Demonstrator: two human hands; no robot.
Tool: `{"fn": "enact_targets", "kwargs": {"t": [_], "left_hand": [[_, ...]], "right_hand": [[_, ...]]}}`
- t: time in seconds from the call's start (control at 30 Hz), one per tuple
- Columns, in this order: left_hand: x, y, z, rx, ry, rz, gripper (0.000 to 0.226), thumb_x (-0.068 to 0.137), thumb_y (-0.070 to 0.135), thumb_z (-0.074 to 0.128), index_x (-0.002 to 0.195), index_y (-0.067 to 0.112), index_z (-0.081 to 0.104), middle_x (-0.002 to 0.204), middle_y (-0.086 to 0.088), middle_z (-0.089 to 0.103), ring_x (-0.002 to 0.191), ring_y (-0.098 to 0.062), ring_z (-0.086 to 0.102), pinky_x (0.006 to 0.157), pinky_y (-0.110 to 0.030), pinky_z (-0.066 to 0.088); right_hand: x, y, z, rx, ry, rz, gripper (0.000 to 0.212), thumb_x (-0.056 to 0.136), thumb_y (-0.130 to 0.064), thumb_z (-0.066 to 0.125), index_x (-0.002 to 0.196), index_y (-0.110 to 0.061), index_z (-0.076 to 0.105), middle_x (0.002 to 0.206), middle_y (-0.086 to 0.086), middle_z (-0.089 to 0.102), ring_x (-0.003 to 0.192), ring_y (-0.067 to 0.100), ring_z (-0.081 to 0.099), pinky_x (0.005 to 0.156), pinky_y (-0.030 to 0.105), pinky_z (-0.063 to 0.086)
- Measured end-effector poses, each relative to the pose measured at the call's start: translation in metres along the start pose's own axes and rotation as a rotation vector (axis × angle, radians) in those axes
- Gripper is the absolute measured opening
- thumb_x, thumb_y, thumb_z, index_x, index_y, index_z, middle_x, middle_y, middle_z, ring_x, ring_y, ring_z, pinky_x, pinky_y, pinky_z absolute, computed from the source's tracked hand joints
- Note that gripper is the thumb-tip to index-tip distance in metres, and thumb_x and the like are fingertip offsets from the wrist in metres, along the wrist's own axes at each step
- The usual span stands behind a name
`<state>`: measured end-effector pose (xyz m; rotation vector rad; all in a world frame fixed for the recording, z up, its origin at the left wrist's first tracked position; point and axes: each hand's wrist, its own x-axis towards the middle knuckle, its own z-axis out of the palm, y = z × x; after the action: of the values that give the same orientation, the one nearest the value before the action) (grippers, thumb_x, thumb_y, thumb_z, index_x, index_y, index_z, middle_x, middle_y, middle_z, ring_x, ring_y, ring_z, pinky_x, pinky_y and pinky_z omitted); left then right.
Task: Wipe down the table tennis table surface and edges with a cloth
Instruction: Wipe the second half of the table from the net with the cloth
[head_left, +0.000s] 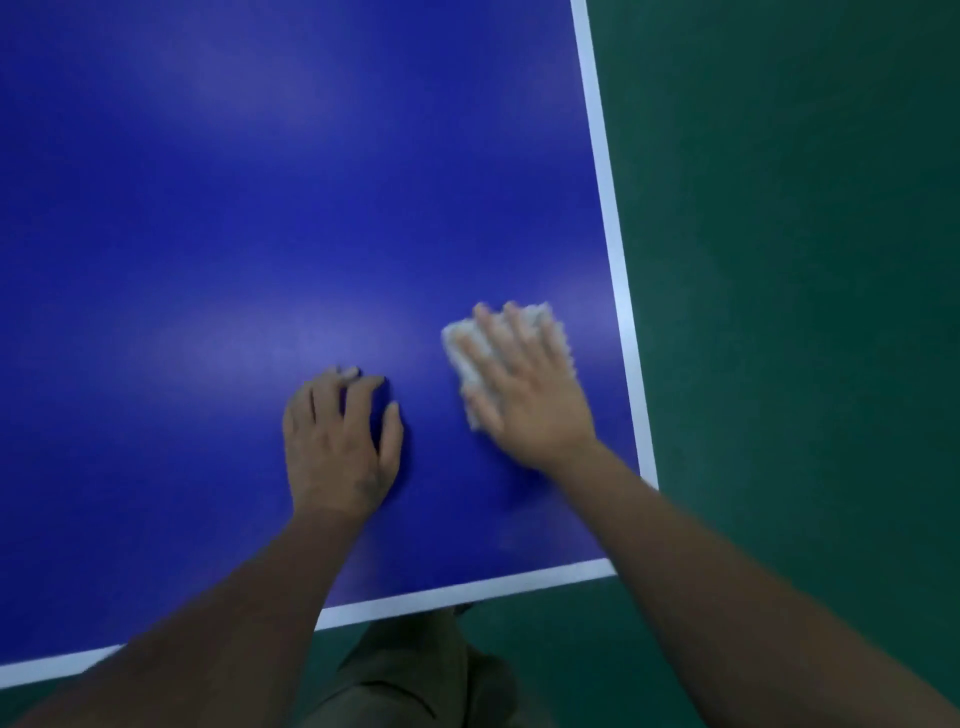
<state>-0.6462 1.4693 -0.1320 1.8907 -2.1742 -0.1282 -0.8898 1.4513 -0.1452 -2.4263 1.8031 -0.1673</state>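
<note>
Right hand (524, 395) lies flat, fingers spread straight, pressing the white cloth (467, 343) onto the blue table (260, 208) close to its corner, near the white border line (610, 218). Left hand (337, 441) is braced beside it on bare table, fingers loosely bent, holding nothing, green floor (805, 260) beyond

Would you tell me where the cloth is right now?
In the head view, the cloth lies under the right hand on the table, near its right white edge line, right of the left hand.
</note>
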Motion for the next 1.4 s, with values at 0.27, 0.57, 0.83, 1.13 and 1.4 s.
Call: {"fn": "enact_targets", "kwargs": {"t": [0.27,0.57,0.83,1.13,1.4], "left_hand": [[0.176,0.024,0.023,-0.051,-0.006,-0.199,0.054,0.112,0.042,0.041,0.155,0.009,0.050,0.167,-0.016,0.040,0.157,-0.038,0.035,0.131,-0.051,0.022],[0.209,0.023,0.039,0.051,-0.057,-0.213,0.065,0.112,0.049,0.033,0.169,0.020,0.030,0.179,-0.009,0.019,0.167,-0.030,0.010,0.135,-0.054,0.008],[0.213,0.021,0.045,0.076,-0.080,-0.212,0.064,0.112,0.046,0.033,0.169,0.017,0.031,0.179,-0.011,0.017,0.167,-0.032,0.008,0.134,-0.058,0.010],[0.214,0.024,0.045,0.041,-0.031,-0.214,0.062,0.111,0.042,0.042,0.166,0.014,0.040,0.178,-0.012,0.024,0.167,-0.034,0.014,0.133,-0.060,0.014],[0.213,0.023,0.047,0.032,-0.031,-0.221,0.062,0.111,0.043,0.042,0.166,0.016,0.040,0.178,-0.011,0.025,0.167,-0.031,0.013,0.133,-0.058,0.014]], "right_hand": [[0.067,0.013,-0.009,-0.043,0.005,0.513,0.064,0.114,-0.049,0.022,0.174,-0.025,0.019,0.181,0.012,0.012,0.167,0.040,0.009,0.131,0.067,0.006],[0.156,0.084,-0.013,-0.013,0.052,0.394,0.060,0.115,-0.046,0.038,0.171,-0.029,0.029,0.179,0.004,0.023,0.167,0.033,0.016,0.132,0.063,0.010],[0.192,0.059,-0.010,0.008,-0.050,-0.051,0.058,0.116,-0.039,0.033,0.172,-0.025,0.027,0.179,0.007,0.023,0.167,0.035,0.015,0.131,0.064,0.015],[0.375,0.169,-0.033,-0.020,-0.134,0.389,0.068,0.107,-0.059,0.016,0.172,-0.038,0.014,0.182,0.001,0.009,0.168,0.034,-0.002,0.127,0.068,-0.014],[0.427,0.157,-0.032,0.064,-0.078,0.579,0.068,0.110,-0.054,0.016,0.174,-0.031,0.009,0.182,0.005,0.001,0.168,0.033,-0.006,0.132,0.061,-0.008]]}}
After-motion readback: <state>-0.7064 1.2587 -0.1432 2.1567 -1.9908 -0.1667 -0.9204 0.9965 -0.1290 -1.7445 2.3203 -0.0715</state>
